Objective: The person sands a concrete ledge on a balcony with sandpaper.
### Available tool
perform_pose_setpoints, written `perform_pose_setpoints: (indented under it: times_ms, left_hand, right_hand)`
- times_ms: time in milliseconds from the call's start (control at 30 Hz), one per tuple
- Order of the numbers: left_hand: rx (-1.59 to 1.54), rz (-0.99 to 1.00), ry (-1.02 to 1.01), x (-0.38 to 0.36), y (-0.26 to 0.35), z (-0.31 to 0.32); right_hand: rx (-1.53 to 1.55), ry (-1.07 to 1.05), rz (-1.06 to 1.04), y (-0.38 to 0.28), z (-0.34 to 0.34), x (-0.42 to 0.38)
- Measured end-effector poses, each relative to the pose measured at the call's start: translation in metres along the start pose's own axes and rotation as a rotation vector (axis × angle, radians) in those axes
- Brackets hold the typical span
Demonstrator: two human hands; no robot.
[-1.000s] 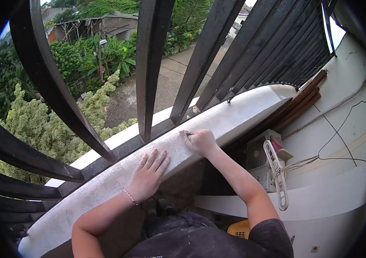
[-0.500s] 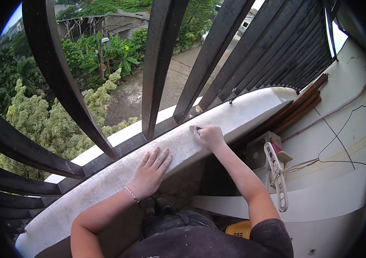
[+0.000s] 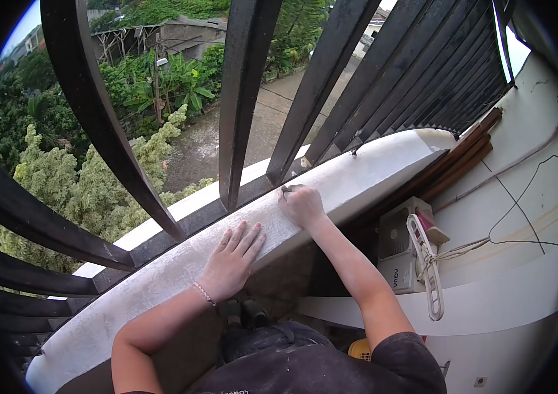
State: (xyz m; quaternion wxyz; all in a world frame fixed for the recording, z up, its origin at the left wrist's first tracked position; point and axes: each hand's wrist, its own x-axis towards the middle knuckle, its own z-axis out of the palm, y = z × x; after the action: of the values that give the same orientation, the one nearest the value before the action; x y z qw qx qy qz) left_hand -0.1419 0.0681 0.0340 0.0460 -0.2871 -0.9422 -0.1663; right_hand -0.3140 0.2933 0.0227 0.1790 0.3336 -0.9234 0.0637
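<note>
My left hand (image 3: 230, 256) lies flat on the white ledge (image 3: 118, 308), its fingers spread and pointing toward the railing. A braided bracelet circles that wrist. Farther along the ledge to the right, my right hand (image 3: 304, 207) is closed, knuckles up, against the top surface near the railing's foot. From its fingers pokes a small dark piece (image 3: 285, 190) that looks like sandpaper; most of it is hidden. Whitish dust coats both hands and the right forearm. The ledge has a patchy, chalky finish.
Dark railing bars (image 3: 243, 98) rise along the ledge's outer edge, with trees and a paved road below. To the right are an outdoor unit (image 3: 397, 262), a white slotted bar (image 3: 427, 269), brown lengths (image 3: 466, 161) and loose cables. Something yellow (image 3: 360, 349) sits by my right side.
My right hand has shifted a little to the left along the ledge, closer to the left hand. The left hand stays in place on the ledge. The view has moved slightly.
</note>
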Motion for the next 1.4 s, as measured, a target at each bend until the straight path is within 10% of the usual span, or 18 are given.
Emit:
perform_pose_setpoints:
  times_ms: [1400]
  left_hand:
    - [0.008,0.006,-0.032,0.001,0.001,-0.003]
  right_hand:
    - [0.037,0.044,-0.011,0.032,-0.016,-0.043]
